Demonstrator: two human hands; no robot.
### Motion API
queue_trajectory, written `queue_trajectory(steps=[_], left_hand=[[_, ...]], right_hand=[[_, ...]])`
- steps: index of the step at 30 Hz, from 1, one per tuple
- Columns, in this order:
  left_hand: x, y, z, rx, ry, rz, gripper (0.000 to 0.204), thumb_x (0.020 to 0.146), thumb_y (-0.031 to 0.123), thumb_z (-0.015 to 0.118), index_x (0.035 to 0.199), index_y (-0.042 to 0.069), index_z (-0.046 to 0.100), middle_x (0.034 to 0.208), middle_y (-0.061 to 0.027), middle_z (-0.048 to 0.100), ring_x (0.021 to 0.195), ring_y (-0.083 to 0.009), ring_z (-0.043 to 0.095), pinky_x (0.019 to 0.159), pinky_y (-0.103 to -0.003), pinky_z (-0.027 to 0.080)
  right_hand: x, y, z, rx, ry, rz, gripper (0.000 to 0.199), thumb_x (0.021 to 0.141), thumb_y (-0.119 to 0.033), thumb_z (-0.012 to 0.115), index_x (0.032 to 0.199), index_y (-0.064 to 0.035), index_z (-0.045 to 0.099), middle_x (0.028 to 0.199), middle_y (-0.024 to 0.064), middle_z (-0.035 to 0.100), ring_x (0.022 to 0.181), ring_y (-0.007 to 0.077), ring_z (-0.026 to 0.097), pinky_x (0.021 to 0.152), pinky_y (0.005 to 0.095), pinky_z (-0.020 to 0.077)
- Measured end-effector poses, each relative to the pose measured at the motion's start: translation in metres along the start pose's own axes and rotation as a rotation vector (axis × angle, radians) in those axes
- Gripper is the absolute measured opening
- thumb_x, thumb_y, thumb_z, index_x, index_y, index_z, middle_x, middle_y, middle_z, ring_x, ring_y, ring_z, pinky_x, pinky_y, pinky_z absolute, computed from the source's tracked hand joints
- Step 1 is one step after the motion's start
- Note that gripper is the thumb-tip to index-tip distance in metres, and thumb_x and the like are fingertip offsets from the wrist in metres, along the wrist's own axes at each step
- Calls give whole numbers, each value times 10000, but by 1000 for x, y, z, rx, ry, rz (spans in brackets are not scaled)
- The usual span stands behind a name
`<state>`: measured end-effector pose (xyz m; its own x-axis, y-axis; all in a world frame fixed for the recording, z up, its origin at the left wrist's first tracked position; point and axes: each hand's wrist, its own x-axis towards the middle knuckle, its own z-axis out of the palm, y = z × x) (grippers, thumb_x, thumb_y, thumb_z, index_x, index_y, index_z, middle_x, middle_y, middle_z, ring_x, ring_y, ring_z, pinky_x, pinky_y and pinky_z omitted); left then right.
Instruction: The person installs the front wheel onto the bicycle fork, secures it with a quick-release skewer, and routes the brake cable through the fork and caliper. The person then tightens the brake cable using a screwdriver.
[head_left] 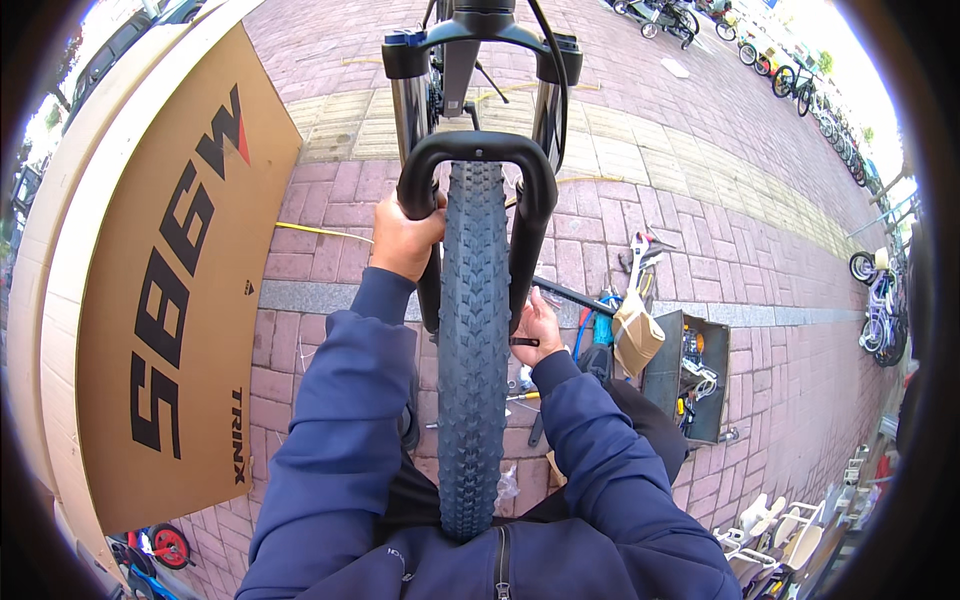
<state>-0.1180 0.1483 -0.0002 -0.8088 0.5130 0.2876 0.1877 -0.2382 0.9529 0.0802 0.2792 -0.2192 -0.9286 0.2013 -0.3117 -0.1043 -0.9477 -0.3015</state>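
Fingers of left hand (403, 240) wrap glossy black fork leg (420, 190); right hand (538, 325) pinches near knobby rubber tyre (472, 340).

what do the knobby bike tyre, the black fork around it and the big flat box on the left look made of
Knobby bike tyre: matte dark rubber, going by its moulded tread blocks. Black fork: probably painted metal, given its smooth glossy sheen. Big flat box: brown corrugated cardboard, dull, with a pale edge.

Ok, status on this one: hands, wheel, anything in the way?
Left hand grips fork leg. Right hand at lower fork, beside knobby tyre. Tool tray lies apart, right.
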Motion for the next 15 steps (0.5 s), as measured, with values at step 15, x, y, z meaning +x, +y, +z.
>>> queue_trajectory(steps=[15], left_hand=[[3, -4, -5, 6, 13, -17, 156, 777, 14, 649, 928, -9, 674, 820, -9, 645, 683, -85, 566, 623, -258, 458]], right_hand=[[18, 41, 36, -572, 477, -661, 571, 1059, -514, 377, 976, -41, 685, 847, 36, 661, 718, 151, 590, 697, 293, 456]])
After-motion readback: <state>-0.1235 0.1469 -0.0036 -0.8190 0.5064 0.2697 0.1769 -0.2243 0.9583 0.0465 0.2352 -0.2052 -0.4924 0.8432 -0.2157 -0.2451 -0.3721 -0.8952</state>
